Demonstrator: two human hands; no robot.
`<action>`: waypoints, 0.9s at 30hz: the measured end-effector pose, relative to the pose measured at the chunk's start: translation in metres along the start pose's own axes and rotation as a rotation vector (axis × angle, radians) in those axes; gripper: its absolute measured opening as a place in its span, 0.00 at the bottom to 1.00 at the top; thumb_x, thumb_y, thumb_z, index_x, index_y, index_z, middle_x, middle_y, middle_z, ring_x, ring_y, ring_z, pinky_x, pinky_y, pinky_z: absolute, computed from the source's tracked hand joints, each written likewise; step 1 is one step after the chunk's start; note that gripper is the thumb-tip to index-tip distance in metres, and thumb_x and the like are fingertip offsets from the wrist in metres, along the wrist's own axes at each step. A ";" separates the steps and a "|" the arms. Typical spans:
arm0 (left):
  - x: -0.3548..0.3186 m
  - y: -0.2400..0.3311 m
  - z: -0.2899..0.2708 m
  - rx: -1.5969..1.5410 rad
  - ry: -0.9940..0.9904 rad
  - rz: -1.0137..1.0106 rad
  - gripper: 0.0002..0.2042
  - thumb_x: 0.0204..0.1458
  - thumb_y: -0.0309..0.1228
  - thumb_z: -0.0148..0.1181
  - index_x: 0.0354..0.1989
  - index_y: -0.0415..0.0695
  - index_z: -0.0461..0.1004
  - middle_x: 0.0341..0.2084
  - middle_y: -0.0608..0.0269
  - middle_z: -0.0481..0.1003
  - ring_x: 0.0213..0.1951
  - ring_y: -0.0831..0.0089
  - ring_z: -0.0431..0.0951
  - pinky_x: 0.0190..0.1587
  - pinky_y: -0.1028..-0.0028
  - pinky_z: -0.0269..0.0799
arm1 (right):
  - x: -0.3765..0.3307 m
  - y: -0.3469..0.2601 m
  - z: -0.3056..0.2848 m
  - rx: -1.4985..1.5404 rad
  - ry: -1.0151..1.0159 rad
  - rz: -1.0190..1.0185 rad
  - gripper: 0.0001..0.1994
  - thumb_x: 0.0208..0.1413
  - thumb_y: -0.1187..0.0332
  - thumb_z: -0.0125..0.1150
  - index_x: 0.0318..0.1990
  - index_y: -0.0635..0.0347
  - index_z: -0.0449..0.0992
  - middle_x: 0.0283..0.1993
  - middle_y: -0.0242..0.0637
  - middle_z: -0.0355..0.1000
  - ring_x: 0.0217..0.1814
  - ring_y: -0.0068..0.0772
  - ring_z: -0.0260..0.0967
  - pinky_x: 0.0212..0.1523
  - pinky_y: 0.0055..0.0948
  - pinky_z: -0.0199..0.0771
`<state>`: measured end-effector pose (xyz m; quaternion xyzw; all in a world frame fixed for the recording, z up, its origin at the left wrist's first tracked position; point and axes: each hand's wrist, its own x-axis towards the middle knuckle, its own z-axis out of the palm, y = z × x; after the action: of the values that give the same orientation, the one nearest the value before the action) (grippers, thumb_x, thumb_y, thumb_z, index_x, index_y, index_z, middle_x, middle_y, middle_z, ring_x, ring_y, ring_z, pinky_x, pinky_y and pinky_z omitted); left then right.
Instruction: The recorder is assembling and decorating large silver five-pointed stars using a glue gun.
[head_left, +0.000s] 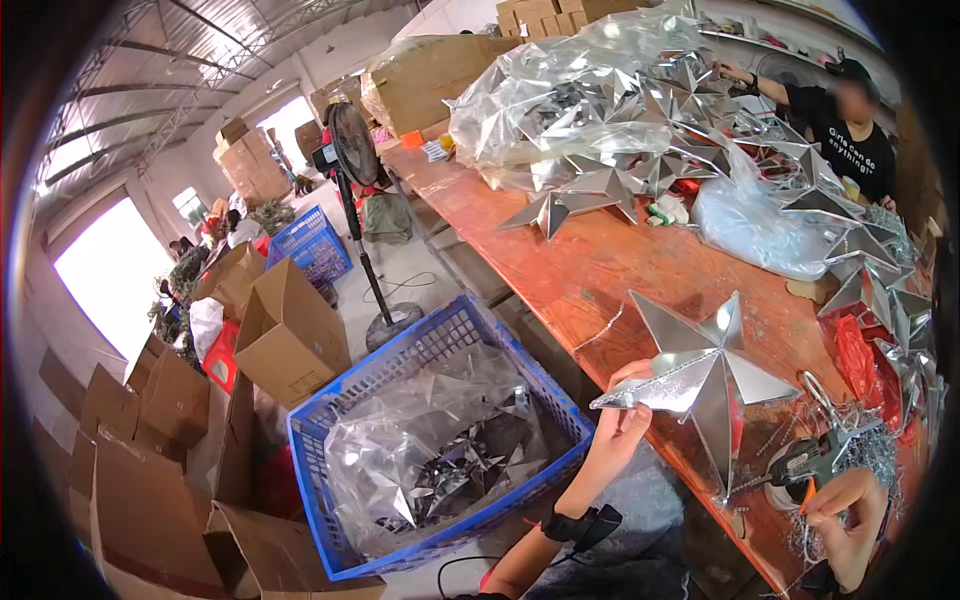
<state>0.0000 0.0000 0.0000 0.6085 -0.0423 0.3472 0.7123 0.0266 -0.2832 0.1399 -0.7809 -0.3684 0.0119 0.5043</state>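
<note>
My left hand [624, 420] is closed on one point of a shiny silver five-pointed star [705, 368], holding it tilted at the table's near edge. A thin glittery line runs along the star's ridges. Close to the star's lowest point is the nozzle of a dark green glue gun [800, 460] with an orange trigger. My right hand [848, 520] is closed around the gun's handle, fingers at the trigger; the palm side is hidden. Beside the gun lie silver tinsel strands [870, 455] and a pair of scissors [818, 392], partly covered.
The orange-brown table [560, 265] carries a pile of silver stars [590, 190] in clear plastic and a bluish plastic bag [765, 225]. A blue crate [310, 480] of wrapped stars stands left, near a fan [352, 150] and cardboard boxes [290, 330]. Another person [850, 140] is at the far right.
</note>
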 end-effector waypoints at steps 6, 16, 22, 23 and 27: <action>-0.001 0.005 -0.005 -0.011 0.010 0.005 0.18 0.59 0.38 0.46 0.53 0.39 0.60 0.55 0.61 0.57 0.58 0.71 0.56 0.60 0.71 0.48 | 0.004 -0.004 0.007 0.112 0.018 0.111 0.14 0.51 0.61 0.61 0.26 0.61 0.67 0.25 0.37 0.68 0.28 0.27 0.65 0.33 0.23 0.63; -0.005 -0.001 -0.011 -0.023 0.021 -0.056 0.20 0.59 0.36 0.47 0.56 0.39 0.59 0.59 0.61 0.55 0.58 0.72 0.57 0.59 0.74 0.51 | 0.002 -0.029 -0.005 0.098 -0.429 -0.196 0.10 0.51 0.72 0.53 0.20 0.65 0.65 0.16 0.39 0.63 0.19 0.38 0.61 0.22 0.34 0.57; -0.002 0.001 -0.007 -0.006 0.024 -0.079 0.21 0.58 0.38 0.48 0.56 0.39 0.59 0.59 0.60 0.56 0.59 0.71 0.56 0.60 0.73 0.50 | 0.015 -0.045 0.005 0.041 -0.772 -0.340 0.05 0.41 0.78 0.59 0.29 0.62 0.73 0.28 0.38 0.69 0.30 0.41 0.67 0.32 0.35 0.67; -0.001 0.001 -0.005 -0.010 0.022 -0.090 0.21 0.58 0.39 0.48 0.56 0.39 0.59 0.59 0.60 0.56 0.59 0.71 0.56 0.60 0.73 0.50 | 0.016 -0.046 0.008 0.024 -0.777 -0.393 0.07 0.41 0.79 0.60 0.31 0.62 0.74 0.31 0.38 0.70 0.33 0.41 0.68 0.34 0.35 0.68; -0.005 -0.001 -0.013 -0.049 -0.008 -0.050 0.20 0.58 0.28 0.48 0.58 0.41 0.57 0.59 0.66 0.53 0.54 0.80 0.58 0.56 0.79 0.52 | 0.008 -0.043 0.015 -0.004 -0.766 -0.277 0.10 0.43 0.76 0.62 0.35 0.61 0.75 0.36 0.37 0.71 0.38 0.39 0.69 0.38 0.33 0.69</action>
<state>-0.0083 0.0096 -0.0063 0.5932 -0.0384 0.3254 0.7354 0.0028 -0.2575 0.1694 -0.6641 -0.6312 0.2330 0.3260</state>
